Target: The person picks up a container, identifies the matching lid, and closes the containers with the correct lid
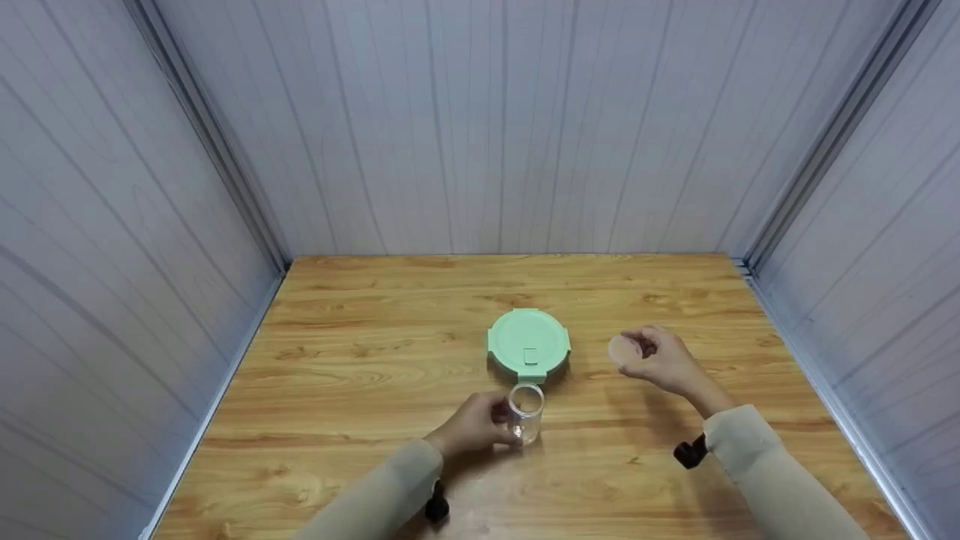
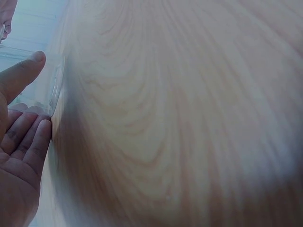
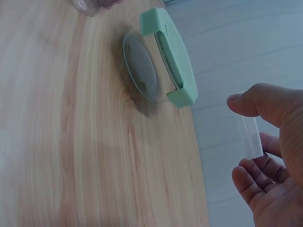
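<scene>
In the head view my left hand point(image 1: 476, 426) grips a clear, open-topped jar point(image 1: 529, 426) from its left side, the jar standing upright on the table. Thumb and fingers lie on opposite sides of the jar point(image 2: 40, 87) in the left wrist view, its base down at the wood. Off to the right, my right hand point(image 1: 666, 364) holds a translucent round lid point(image 1: 622, 351) above the table. The right wrist view shows that lid point(image 3: 251, 137) edge-on between thumb and fingers. Just beyond the jar sits a round glass food container with a mint-green clip lid point(image 1: 527, 339).
The wooden table point(image 1: 360, 337) is boxed in by a pale panelled back wall point(image 1: 465, 135) and side walls point(image 1: 97, 225) on the left and right. In the right wrist view the container's glass bowl point(image 3: 140, 66) shows below its green lid.
</scene>
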The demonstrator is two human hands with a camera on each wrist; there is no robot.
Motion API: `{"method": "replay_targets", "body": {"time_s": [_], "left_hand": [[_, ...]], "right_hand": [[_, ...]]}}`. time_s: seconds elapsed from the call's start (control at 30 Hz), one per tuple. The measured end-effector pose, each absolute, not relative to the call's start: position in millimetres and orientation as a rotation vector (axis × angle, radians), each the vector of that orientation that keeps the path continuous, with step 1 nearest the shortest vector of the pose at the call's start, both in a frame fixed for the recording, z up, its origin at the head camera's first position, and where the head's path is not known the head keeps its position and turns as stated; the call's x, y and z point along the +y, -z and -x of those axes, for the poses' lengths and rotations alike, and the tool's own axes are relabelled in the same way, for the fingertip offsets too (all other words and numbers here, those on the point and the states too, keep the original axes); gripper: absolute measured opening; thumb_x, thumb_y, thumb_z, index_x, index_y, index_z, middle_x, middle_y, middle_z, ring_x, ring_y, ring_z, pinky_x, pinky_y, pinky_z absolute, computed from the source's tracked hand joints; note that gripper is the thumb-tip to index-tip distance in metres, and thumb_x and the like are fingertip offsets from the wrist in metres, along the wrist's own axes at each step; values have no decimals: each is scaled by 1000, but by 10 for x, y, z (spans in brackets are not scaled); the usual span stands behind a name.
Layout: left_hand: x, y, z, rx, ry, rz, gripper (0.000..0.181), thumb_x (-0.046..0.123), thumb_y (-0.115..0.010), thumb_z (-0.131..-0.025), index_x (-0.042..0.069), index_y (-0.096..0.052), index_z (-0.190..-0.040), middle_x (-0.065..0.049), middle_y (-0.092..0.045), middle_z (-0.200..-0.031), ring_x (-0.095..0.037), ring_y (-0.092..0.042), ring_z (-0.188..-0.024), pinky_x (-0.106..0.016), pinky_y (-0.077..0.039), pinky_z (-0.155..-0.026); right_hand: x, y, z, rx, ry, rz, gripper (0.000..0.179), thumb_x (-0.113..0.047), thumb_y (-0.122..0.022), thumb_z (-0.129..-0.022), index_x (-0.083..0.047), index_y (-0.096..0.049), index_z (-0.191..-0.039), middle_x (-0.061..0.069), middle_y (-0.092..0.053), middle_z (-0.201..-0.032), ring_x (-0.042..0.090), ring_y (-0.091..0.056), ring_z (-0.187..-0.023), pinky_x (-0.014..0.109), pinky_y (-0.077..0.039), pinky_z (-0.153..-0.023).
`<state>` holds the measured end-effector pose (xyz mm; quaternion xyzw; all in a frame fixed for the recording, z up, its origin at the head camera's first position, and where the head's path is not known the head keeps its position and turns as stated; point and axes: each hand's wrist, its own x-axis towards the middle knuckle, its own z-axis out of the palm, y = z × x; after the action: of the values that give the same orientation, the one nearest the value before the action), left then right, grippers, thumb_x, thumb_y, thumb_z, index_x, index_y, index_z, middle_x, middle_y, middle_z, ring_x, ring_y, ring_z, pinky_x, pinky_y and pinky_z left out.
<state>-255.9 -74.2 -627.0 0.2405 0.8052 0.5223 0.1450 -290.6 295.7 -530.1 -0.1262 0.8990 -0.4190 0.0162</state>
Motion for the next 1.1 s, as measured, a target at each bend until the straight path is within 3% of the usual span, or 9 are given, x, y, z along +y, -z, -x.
{"method": "replay_targets", "body": {"time_s": [0.23, 0.57, 0.83, 1.1], "left_hand": [[-736, 6241, 2568, 2331, -1472, -659, 42, 8, -95, -81, 10, -73, -117, 0, -77, -113, -9, -70, -106, -27, -59, -98], [-737, 6230, 2561, 2357, -1449, -669, 36, 7, -94, -80, 10, -72, -109, 0, -76, -106, -7, -68, -97, -25, -58, -90], [-748, 6250, 2569, 2356, -1462, -683, 38, 8, -95, -82, 9, -73, -113, -4, -78, -111, -14, -71, -104, -29, -60, -95], [-752, 6253, 2556, 2332, -1486, -679, 39, 7, -95, -81, 9, -74, -114, -1, -78, -111, -6, -69, -101, -25, -58, -94]], "right_hand": [[2871, 5278, 2875, 2772, 1320, 437, 60, -11, -88, -90, 6, -64, -143, 22, -65, -130, 23, -61, -100, 25, -53, -82], [2734, 5217, 2810, 2796, 1315, 572, 58, -8, -90, -88, 6, -67, -139, 20, -69, -125, 18, -62, -98, 30, -55, -84], [2625, 5205, 2779, 2791, 1304, 641, 55, -11, -91, -87, 5, -69, -135, 17, -68, -120, 19, -61, -97, 32, -56, -85], [2531, 5221, 2740, 2807, 1297, 702, 54, -9, -93, -85, 4, -71, -133, 12, -70, -116, 19, -64, -98, 41, -60, -87]]}}
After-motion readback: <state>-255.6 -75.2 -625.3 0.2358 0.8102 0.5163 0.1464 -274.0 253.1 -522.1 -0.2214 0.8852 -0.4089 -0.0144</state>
